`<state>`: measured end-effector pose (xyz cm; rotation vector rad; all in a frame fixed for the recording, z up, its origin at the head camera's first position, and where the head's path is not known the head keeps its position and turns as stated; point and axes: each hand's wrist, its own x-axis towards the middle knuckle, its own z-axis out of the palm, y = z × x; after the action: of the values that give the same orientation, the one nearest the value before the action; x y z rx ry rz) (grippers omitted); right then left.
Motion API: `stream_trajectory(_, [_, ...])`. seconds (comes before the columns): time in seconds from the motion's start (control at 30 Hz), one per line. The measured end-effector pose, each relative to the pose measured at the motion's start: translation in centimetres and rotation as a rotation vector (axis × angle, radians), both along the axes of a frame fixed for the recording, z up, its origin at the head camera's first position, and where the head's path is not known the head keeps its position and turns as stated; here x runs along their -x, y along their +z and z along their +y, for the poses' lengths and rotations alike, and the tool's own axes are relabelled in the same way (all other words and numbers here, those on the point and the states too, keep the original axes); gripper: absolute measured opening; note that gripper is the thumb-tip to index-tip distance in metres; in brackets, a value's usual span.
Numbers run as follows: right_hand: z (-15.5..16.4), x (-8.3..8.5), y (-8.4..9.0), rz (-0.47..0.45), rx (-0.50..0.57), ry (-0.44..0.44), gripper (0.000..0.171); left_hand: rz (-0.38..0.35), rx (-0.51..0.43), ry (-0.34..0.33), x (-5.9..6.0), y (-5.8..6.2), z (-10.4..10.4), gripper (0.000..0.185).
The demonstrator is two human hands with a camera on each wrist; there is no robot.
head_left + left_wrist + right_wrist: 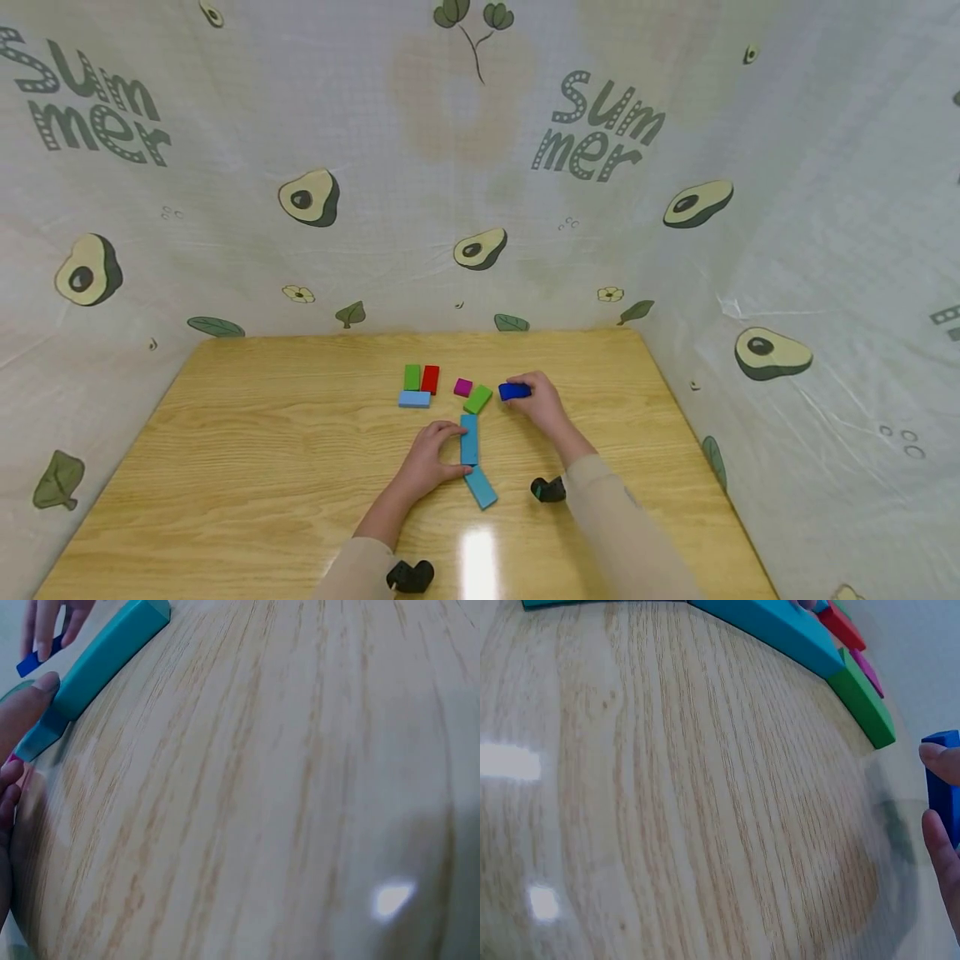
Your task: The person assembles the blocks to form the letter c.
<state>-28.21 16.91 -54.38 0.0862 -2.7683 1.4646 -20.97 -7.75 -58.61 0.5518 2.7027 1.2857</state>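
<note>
My right hand [538, 402] pinches a dark blue block [513, 391] between thumb and fingers, to the right of a green block [477, 399]. In the right wrist view the fingertips lie on the dark blue block [943, 791], which appears close over the table. My left hand [431, 458] rests beside a long light blue block [468, 440], its fingers spread along the left side. Its thumb [30, 705] is right at the joint with a second light blue block [481, 487], which slants toward the front. A small magenta block [463, 387] sits left of the green one.
Farther left on the wooden table [262, 450], another green block [412, 377] and a red block [430, 379] stand behind a pale blue block [414, 400]. A printed cloth [405, 275] hangs around the table's back and sides. Black devices [411, 576] sit at both wrists.
</note>
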Motion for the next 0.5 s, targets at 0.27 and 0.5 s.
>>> stream_trajectory(0.27, [-0.2,1.5,-0.5,-0.012,-0.027,0.015,0.036,0.001,0.000,0.003,-0.1,-0.1,-0.2,0.063])
stream_trajectory(0.5, [-0.5,2.3,-1.1,-0.029,-0.059,0.003,0.036,0.009,0.005,-0.006,0.0,-0.2,-0.2,0.063])
